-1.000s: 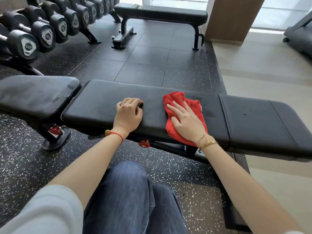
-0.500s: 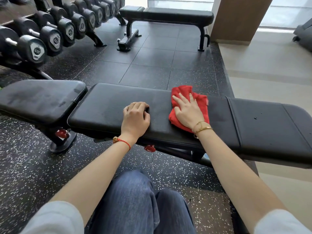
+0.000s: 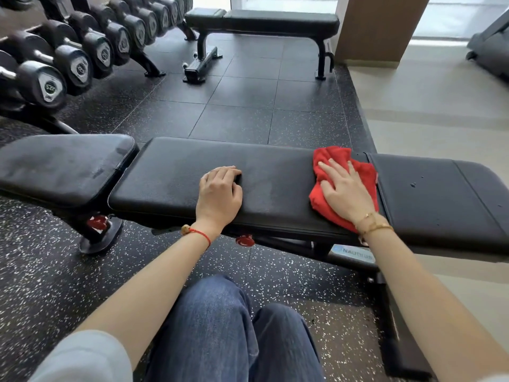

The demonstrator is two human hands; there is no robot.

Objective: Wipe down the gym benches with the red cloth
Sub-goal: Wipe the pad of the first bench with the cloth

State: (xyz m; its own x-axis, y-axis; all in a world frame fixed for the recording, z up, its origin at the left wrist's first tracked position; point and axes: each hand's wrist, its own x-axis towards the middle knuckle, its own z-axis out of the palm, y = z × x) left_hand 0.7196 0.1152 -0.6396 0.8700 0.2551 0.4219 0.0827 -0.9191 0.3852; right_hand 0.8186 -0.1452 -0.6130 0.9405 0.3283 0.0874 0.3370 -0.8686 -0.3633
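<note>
A black padded gym bench runs left to right in front of me, made of three pads. The red cloth lies bunched on the right end of the middle pad, beside the seam with the right pad. My right hand presses flat on the cloth with fingers spread. My left hand rests on the middle pad with fingers curled under, holding nothing. A second black bench stands farther back.
A rack of black dumbbells lines the left side. A wooden pillar rises at the back right, with a pale floor and a grey machine beyond. My knees in jeans are below the bench. Speckled rubber flooring surrounds it.
My right hand has slid the red cloth to the right along the middle pad, up to the seam with the right pad. My left hand has stayed in place.
</note>
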